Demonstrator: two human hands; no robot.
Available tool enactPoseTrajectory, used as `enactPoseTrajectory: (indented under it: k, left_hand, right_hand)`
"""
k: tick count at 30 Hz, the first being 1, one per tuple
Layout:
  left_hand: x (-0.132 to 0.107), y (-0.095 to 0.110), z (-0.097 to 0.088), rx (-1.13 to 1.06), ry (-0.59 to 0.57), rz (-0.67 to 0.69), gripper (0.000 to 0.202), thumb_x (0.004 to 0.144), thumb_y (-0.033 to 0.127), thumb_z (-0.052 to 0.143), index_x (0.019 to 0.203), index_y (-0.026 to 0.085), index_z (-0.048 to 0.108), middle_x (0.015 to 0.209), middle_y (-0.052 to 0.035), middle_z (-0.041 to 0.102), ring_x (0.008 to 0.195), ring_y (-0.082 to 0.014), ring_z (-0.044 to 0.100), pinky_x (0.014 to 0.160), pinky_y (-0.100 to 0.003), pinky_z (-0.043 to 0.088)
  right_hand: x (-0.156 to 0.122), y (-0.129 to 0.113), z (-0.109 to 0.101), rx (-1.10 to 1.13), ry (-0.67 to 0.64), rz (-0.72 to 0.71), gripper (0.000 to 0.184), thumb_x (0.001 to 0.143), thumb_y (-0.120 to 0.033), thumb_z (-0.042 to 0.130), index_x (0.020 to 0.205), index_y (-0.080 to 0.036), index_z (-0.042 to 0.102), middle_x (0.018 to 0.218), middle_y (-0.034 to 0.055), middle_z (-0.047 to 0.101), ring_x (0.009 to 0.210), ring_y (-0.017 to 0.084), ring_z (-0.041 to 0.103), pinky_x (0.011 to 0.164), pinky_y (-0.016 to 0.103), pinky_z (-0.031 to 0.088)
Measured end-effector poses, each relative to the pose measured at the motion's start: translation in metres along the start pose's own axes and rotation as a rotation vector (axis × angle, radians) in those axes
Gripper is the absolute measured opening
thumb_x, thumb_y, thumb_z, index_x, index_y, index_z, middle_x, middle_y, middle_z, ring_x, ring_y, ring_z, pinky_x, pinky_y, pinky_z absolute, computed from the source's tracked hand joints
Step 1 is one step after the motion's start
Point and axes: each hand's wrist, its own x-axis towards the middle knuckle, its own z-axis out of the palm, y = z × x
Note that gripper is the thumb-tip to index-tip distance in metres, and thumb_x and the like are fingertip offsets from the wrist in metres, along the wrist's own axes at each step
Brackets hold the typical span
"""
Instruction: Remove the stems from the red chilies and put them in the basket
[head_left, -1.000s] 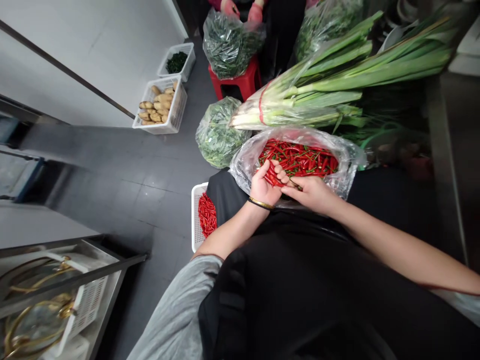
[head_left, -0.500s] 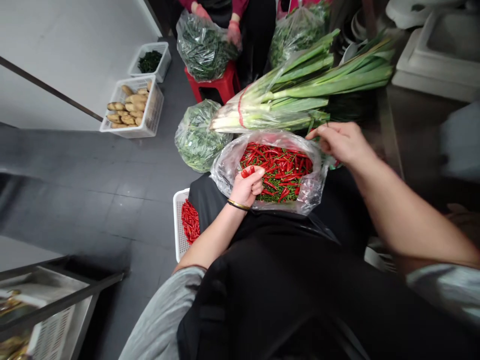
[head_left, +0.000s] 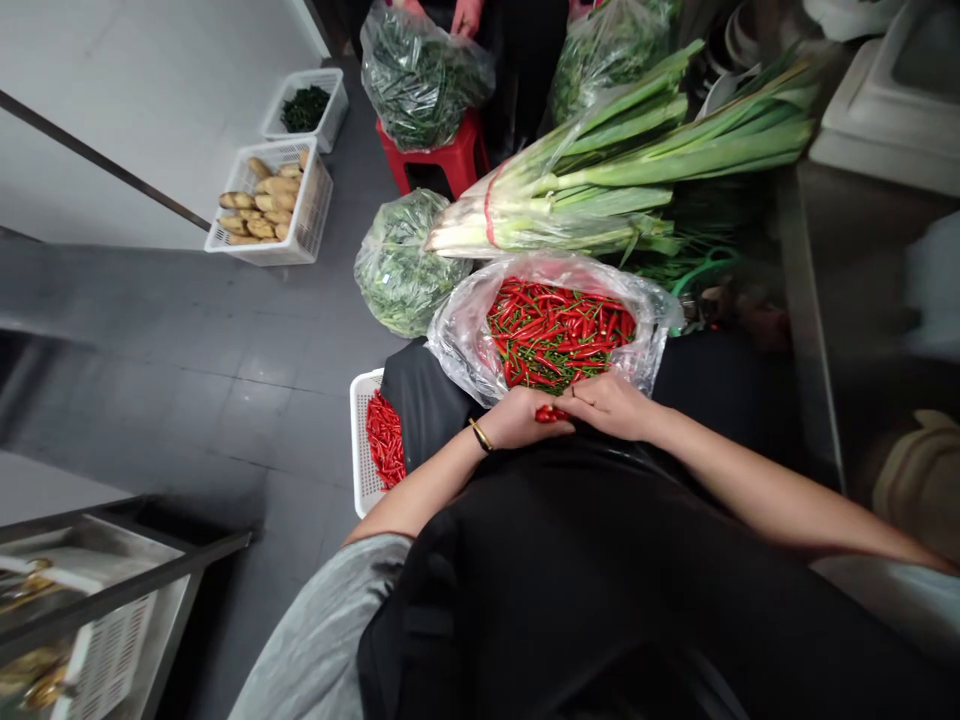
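Observation:
A clear plastic bag (head_left: 461, 345) full of red chillies (head_left: 559, 335) with green stems rests on my lap. My left hand (head_left: 517, 420), with a gold bangle at the wrist, is curled around a few red chillies (head_left: 550, 413) at the bag's near edge. My right hand (head_left: 611, 405) meets it there, fingers pinched on the same chillies. A white basket (head_left: 362, 450) with more red chillies (head_left: 385, 440) stands on the floor by my left knee.
A bundle of leeks (head_left: 600, 190) and a bag of greens (head_left: 401, 265) lie beyond the chilli bag. Another person's pink-gloved hands (head_left: 465, 15) work a bag of greens on a red stool (head_left: 439, 160). White baskets of ginger (head_left: 266, 205) and greens (head_left: 307, 105) stand by the wall. A metal rack (head_left: 112, 590) is at lower left.
My right hand came back from beyond the bag's far right rim to meet my left hand at the near edge. My left hand drew out of the bag towards me.

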Motion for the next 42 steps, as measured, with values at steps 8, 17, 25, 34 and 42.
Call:
enactPoseTrajectory:
  k: [8,17,25,34,42]
  left_hand:
    - [0.004,-0.004,-0.008,-0.548,-0.174,-0.184,0.032,0.067,0.042,0.069,0.057,0.014,0.055,0.039,0.0055,0.036,0.036,-0.0053,0.029,0.037,-0.020,0.020]
    - [0.001,0.000,-0.010,-0.587,0.081,-0.120,0.028,0.064,0.036,0.068,0.055,0.015,0.052,0.041,0.0056,0.036,0.036,-0.0049,0.029,0.037,-0.020,0.021]
    - [-0.015,0.011,-0.034,-0.378,-0.148,0.039,0.023,0.066,0.036,0.072,0.067,0.015,0.062,0.053,0.0004,0.052,0.045,-0.0081,0.045,0.047,-0.022,0.035]
    - [0.005,-0.010,-0.043,-0.765,0.276,-0.053,0.032,0.065,0.038,0.076,0.080,0.015,0.058,0.042,0.0109,0.031,0.034,-0.0015,0.021,0.036,-0.015,0.011]
    - [0.028,-0.003,-0.020,-0.215,0.365,0.055,0.029,0.056,0.029,0.080,0.077,0.014,0.065,0.053,0.0062,0.048,0.049,-0.0035,0.037,0.049,-0.018,0.028]
  right_hand:
    - [0.018,-0.016,0.004,-0.031,0.275,0.015,0.053,0.092,-0.052,0.037,0.054,-0.021,0.055,0.054,0.0051,0.059,0.055,0.016,0.054,0.056,0.029,0.039]
    - [0.045,-0.035,0.010,0.310,0.295,0.152,0.053,0.087,-0.058,0.043,0.048,-0.022,0.045,0.042,0.0006,0.047,0.043,0.012,0.045,0.047,0.026,0.035]
    - [0.020,-0.002,-0.020,0.379,-0.053,0.144,0.049,0.082,-0.065,0.048,0.068,-0.020,0.060,0.051,0.0000,0.055,0.048,0.015,0.054,0.049,0.027,0.040]
    - [0.081,0.045,-0.015,-0.816,0.035,0.094,0.036,0.095,-0.032,0.036,0.106,-0.017,0.067,0.098,0.0138,0.065,0.085,0.022,0.060,0.058,0.027,0.033]
    - [0.038,0.013,-0.035,-0.118,0.307,0.027,0.021,0.089,-0.036,0.050,0.077,-0.021,0.059,0.075,0.0042,0.066,0.065,0.018,0.059,0.063,0.030,0.042]
